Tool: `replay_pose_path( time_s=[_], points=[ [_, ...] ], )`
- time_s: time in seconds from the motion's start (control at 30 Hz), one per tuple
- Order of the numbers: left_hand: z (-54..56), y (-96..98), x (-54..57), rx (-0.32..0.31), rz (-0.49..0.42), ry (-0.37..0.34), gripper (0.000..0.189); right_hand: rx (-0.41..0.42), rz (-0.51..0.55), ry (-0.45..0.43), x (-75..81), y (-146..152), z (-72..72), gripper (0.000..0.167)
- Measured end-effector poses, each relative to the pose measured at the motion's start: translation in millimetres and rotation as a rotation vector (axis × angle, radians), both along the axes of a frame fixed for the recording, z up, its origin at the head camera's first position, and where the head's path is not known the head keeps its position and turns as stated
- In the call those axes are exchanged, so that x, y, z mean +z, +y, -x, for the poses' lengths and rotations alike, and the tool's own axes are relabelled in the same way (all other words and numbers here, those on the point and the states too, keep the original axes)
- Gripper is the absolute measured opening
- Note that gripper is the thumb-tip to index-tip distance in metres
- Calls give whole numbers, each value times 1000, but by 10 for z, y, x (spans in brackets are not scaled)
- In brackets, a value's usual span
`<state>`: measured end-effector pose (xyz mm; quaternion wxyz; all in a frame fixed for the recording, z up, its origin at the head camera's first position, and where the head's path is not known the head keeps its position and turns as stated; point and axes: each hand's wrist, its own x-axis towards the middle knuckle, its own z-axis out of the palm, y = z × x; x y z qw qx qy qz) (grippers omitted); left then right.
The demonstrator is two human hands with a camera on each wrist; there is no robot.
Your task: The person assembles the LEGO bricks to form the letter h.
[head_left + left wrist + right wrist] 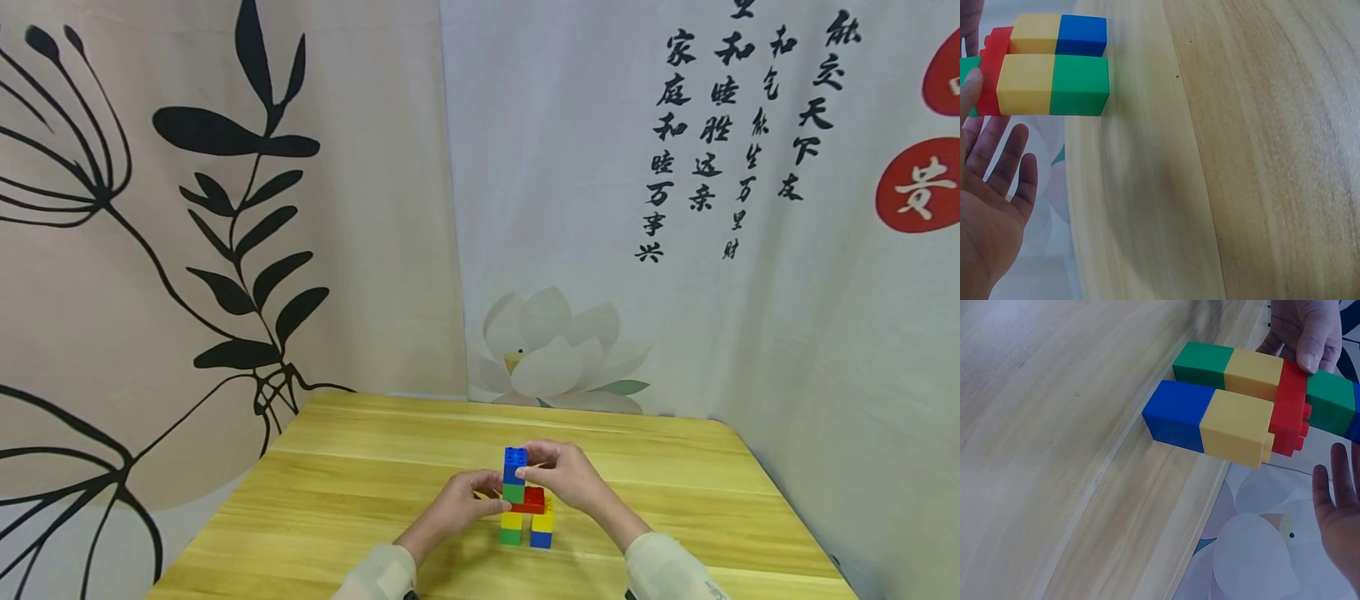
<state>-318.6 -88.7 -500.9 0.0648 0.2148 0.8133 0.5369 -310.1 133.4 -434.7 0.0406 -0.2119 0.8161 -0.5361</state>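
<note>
A small toy-brick structure stands on the table. Its left column is a yellow brick (512, 522) over a green brick (1080, 86); its right column is a yellow brick (1236, 428) over a blue brick (1175, 415). Across both tops lies a red brick (534, 501). On the red brick's left end sits another green brick (513, 494), topped by a blue brick (515, 458). My right hand (570, 479) pinches that top blue brick between thumb and fingers. From the left, my left hand (459, 504) pinches the red brick's end, thumb in front, beside the upper green brick.
The wooden table (337, 492) extends around the structure on all sides. Behind it hangs a printed cloth backdrop (375, 208) with plants and lettering, and another cloth side (847, 333) borders the table on the right.
</note>
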Motion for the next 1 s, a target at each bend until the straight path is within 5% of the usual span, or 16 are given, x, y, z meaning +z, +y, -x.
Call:
replay_pose_path(
  time_s=[0.8, 1.0],
  points=[
    [-24, 0, 2, 16, 1, -10, 24, -69, 47, 7, -82, -23, -61, 40],
    [-26, -1, -4, 17, 4, -8, 23, -72, 35, 50, 56, -58, -205, 32]
  ],
)
